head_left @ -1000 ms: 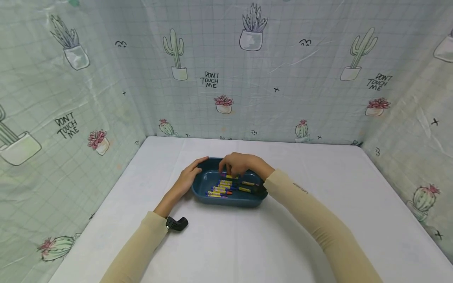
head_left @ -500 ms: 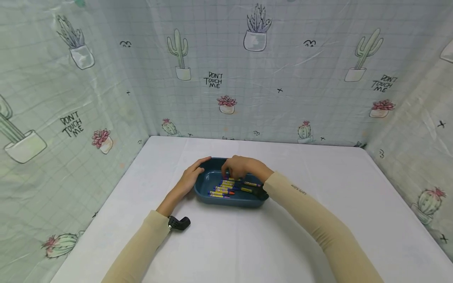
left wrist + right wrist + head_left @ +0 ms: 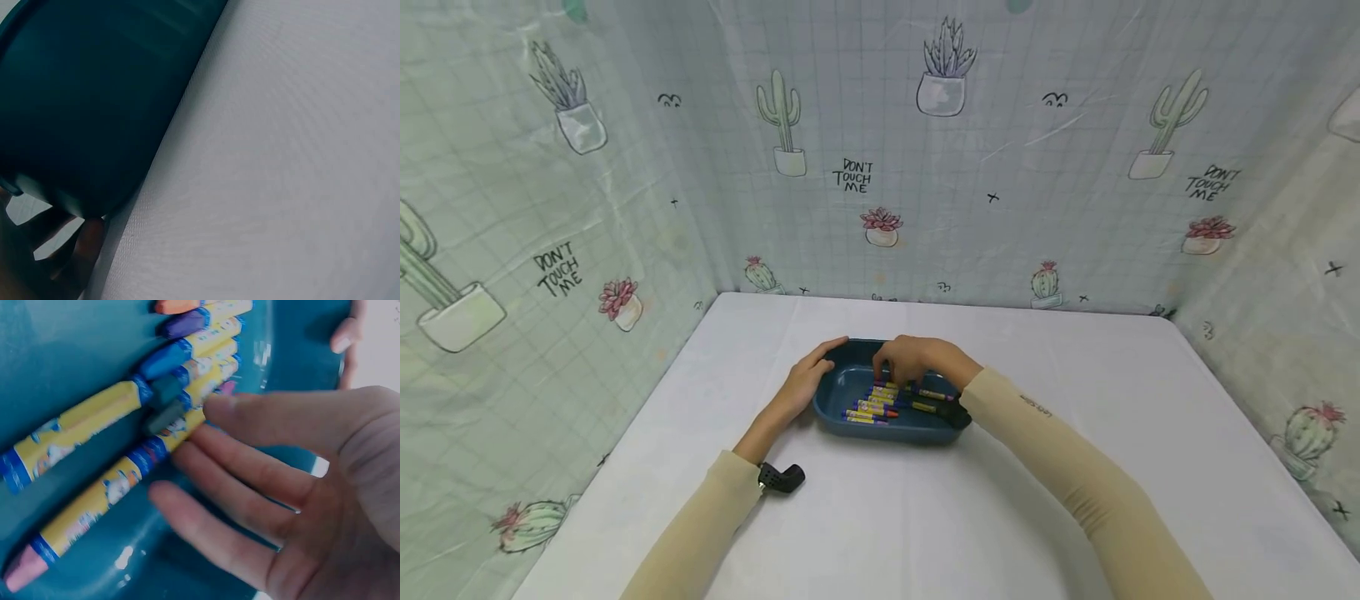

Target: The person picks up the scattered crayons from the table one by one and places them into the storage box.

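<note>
A dark blue-green plastic tray (image 3: 887, 432) with raised walls holds several crayons in yellow wrappers with blue bands. My left hand (image 3: 803, 382) holds the tray's left end, fingers along the outside and thumb at the rim; in the left wrist view the fingers (image 3: 87, 247) touch its wall. Inside the tray, my right hand (image 3: 912, 357) pinches a magenta-tipped crayon (image 3: 192, 419) between thumb and fingers. It lies at the end of a side-by-side row with green, blue, purple (image 3: 186, 324) and orange ones. A pink-tipped crayon (image 3: 94, 503) passes close to my fingertips.
Another crayon (image 3: 75, 428) lies apart from the row, toward the tray's right. A white cloth covers the table (image 3: 865, 525). Behind and at both sides hangs a curtain (image 3: 985, 242) with a cactus print. A black device (image 3: 782, 477) is strapped to my left wrist.
The right hand has brought the magenta-tipped crayon slightly nearer, up against the row. My left hand keeps its hold on the tray. The head view has shifted a little.
</note>
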A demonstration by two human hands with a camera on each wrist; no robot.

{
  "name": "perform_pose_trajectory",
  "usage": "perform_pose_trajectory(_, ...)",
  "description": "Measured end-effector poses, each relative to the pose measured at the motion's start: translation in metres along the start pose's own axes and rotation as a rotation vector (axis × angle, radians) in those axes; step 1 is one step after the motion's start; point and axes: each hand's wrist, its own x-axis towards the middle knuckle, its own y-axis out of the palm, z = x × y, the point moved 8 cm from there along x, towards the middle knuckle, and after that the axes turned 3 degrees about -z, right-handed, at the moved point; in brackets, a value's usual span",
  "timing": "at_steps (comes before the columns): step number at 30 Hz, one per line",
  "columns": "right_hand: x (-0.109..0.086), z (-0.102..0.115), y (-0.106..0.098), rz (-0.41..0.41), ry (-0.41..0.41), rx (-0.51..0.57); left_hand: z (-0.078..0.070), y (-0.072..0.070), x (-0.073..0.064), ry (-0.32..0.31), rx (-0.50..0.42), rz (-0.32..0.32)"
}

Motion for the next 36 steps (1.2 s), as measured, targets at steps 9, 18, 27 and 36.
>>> perform_pose_trajectory(9, -0.026, -0.007, -0.014, -0.037, -0.033, -0.068, 0.006, 0.004, 0.001, 0.004, 0.0, 0.003)
perform_pose_trajectory(18, -0.081, -0.022, -0.053, -0.269, -0.185, -0.033, 0.013, -0.007, -0.002, -0.01, -0.002, 0.006)
perform_pose_trajectory(27, -0.133, -0.075, -0.071, -0.392, -0.101, 0.07, 0.012, -0.019, -0.003, -0.053, 0.016, 0.057)
perform_pose_trajectory(36, -0.171, -0.105, -0.075, -0.474, -0.053, 0.062, 0.01, -0.037, -0.009, -0.02, 0.082, 0.116)
